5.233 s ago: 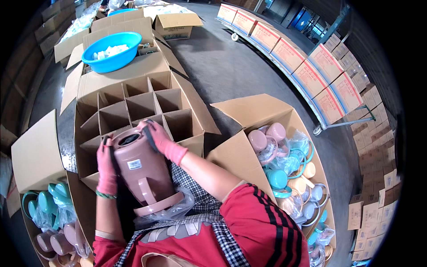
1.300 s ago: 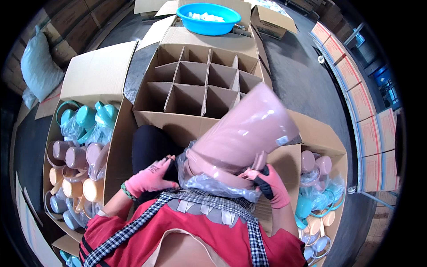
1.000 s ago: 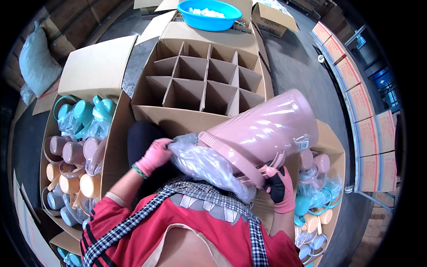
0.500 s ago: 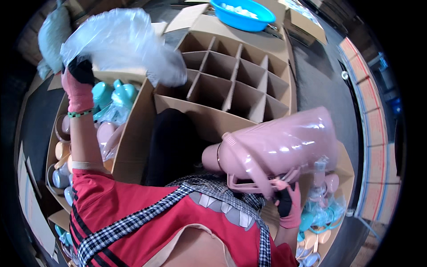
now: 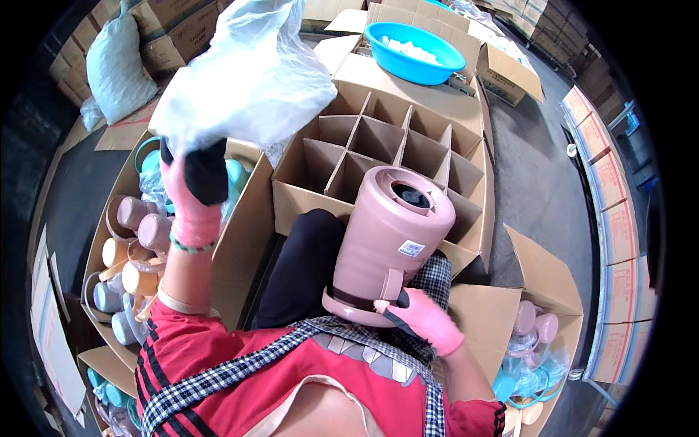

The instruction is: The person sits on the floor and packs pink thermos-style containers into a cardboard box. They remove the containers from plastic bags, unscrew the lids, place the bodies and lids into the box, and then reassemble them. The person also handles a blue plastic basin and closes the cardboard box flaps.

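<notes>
- Head view, right hand [image 5: 428, 325]: wears a pink glove with dark fingertips. It is closed around the handle at the base end of the pink vacuum flask [image 5: 389, 244], low and right of centre, just above the checked apron.
- Head view, flask position: the flask stands base-up and tilted slightly, its round bottom with a dark recessed centre facing the camera. It sits directly above the right hand, in front of the near wall of the divided carton [image 5: 378, 138]. A small white label shows on its side.
- Head view, left hand [image 5: 195, 191]: gloved likewise, raised at upper left, fingers clenched on a crumpled clear plastic bag [image 5: 247, 69]. The bag billows above the hand and is well apart from the flask.
- Head view, surroundings: the divided carton holds cardboard cell partitions. A blue basin [image 5: 413, 51] rests on boxes beyond it. An open carton of flask parts [image 5: 131, 240] in pink, teal and cream lies to the left, under the raised arm. Another open carton [image 5: 539, 342] with similar parts lies to the right.
- Change against half a second ago: the flask lay nearly horizontal then, neck to the left; it is now swung up with its base toward the camera. The bag stays aloft in the left hand and has shifted toward the centre.
- Change against one second ago: the bag was on the flask; it is now fully off.
</notes>
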### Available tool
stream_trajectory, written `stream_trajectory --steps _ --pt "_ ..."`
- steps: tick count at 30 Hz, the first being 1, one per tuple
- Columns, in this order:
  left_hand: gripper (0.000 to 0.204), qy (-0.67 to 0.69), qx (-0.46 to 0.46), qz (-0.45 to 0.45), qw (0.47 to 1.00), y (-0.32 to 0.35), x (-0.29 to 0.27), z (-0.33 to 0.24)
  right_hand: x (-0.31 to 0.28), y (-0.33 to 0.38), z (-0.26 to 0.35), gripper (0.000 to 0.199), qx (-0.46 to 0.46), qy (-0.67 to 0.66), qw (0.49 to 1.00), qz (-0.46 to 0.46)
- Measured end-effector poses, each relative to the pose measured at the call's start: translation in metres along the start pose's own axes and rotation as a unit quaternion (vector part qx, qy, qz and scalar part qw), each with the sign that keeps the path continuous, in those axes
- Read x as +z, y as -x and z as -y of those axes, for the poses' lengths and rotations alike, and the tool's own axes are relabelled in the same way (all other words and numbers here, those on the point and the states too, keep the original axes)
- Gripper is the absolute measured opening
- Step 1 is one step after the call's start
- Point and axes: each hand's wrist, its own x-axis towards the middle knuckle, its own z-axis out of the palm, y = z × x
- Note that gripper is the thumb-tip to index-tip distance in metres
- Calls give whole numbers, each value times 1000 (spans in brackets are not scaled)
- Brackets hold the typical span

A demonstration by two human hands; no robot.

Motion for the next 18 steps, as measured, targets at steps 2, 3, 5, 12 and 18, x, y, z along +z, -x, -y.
stream_trajectory --steps 2,3,5,12,18 --pt "21 183 -27 -23 983 18 22 -29 -24 9 25 40 -41 58 990 -121" --pt "18 53 70 15 996 28 29 -39 -34 14 44 40 -82 -24 972 -219" --pt "19 -109 267 211 934 40 39 -59 -51 9 61 39 -266 -285 894 -222" --pt "20 -67 466 445 762 77 63 -40 -94 -47 91 27 -271 -369 874 -164" --pt "61 -59 -251 242 935 52 25 31 -75 -33 85 18 -357 -310 778 -415"
